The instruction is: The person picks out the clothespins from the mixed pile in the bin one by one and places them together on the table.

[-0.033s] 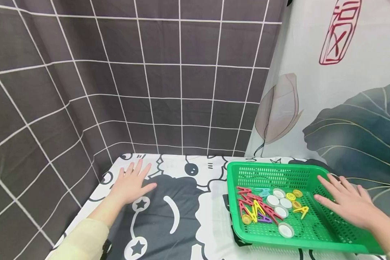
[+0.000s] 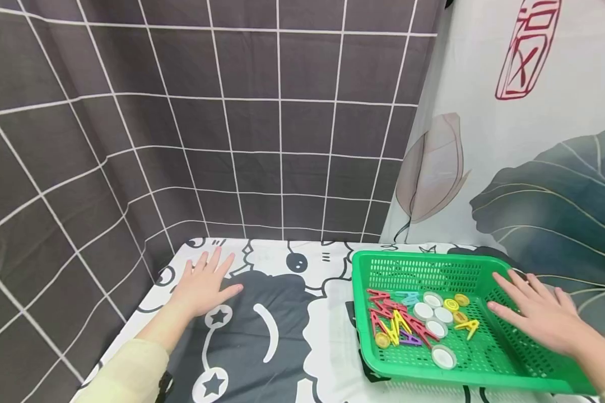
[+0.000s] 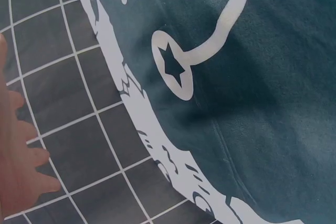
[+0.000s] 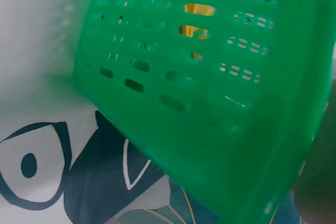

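Observation:
My left hand (image 2: pixel 201 285), fingers spread and straight, is over the patterned cloth at the left and holds nothing. At the left edge of the left wrist view, part of that hand (image 3: pixel 18 161) shows. On the right, a green plastic basket (image 2: pixel 428 256) has my right hand (image 2: pixel 539 313) over its right side, fingers extended and nothing held. Whether it touches the basket, I cannot tell. Inside lie red clothespins (image 2: pixel 417 326), yellow clothespins (image 2: pixel 468 327), a purple clothespin (image 2: pixel 409 338), light-blue clothespins (image 2: pixel 408 298), white round caps (image 2: pixel 443 356) and yellow round caps (image 2: pixel 382 340).
A black-and-white cartoon cloth (image 2: pixel 327 313) covers the table. Behind and to the left hangs a dark grid-patterned curtain (image 2: pixel 302 129); a pale curtain with leaf prints (image 2: pixel 484 140) hangs at the right. The basket's perforated wall (image 4: pixel 173 87) fills much of the right wrist view.

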A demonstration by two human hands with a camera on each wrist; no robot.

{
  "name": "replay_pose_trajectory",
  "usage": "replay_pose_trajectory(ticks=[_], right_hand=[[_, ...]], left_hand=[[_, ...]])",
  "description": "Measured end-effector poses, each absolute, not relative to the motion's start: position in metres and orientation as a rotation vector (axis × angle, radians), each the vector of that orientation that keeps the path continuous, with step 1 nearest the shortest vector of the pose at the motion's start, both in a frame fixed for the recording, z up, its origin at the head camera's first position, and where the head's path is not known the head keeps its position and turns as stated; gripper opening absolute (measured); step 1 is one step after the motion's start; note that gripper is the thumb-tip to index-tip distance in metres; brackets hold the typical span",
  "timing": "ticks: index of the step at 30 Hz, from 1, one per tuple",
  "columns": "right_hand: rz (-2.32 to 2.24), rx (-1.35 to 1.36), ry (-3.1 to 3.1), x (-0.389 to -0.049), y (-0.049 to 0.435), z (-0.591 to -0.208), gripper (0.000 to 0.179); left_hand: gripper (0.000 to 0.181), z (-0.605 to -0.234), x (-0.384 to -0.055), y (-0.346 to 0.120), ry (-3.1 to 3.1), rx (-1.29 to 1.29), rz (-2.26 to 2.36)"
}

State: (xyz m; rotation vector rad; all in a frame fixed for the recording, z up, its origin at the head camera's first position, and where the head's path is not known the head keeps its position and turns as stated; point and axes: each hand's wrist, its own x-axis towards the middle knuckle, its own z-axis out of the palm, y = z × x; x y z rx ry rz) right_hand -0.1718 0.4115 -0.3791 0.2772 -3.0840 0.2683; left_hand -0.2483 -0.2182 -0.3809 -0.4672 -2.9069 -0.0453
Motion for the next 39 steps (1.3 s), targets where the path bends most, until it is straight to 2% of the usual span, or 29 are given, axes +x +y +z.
replay_pose_trajectory(ticks=[25, 39], right_hand=[[0.24, 0.306, -3.119, -0.171, 0.396, -0.372, 0.08], [0.228, 0.284, -3.117, -0.164, 0.406, -0.388, 0.081]], left_hand=[[0.082, -0.373, -0.248, -0.213, -2.986, -0.435, -0.075], [0.081, -0.377, -0.242, -0.208, -2.986, -0.445, -0.095]])
